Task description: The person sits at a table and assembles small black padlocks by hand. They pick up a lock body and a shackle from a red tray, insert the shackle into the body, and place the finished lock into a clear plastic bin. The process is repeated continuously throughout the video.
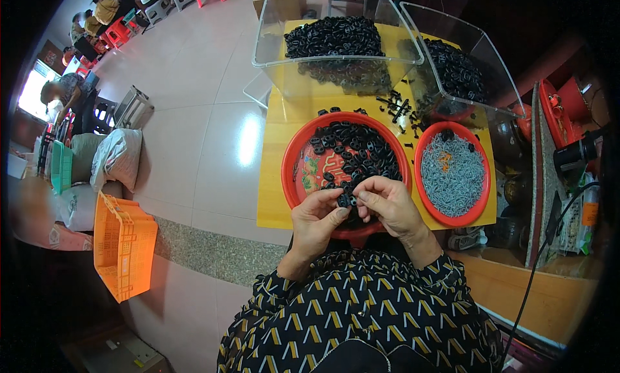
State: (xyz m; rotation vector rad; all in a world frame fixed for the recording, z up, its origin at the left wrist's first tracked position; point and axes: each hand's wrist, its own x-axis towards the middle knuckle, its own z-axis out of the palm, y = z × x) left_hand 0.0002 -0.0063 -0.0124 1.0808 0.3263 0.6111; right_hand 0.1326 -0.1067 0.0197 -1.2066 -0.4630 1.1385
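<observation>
Both hands meet over the near rim of a round red tray [292, 187] that holds a heap of small black oval plastic parts [369, 150]. My left hand [318, 219] pinches a black plastic part [346, 199] between thumb and fingers. Close beside it, my right hand [385, 205] is closed at the fingertips against the same spot; whatever it grips is too small to make out. To the right, a smaller red tray [423, 199] holds many silver screws [453, 182], with a few orange bits among them.
Two clear plastic bins [278, 73] [484, 102] of black parts stand at the back of the yellow table [271, 160]. Loose black pieces [395, 107] lie between bins and trays. An orange crate [126, 247] and white sacks [117, 155] are on the floor at left. Other people sit far left.
</observation>
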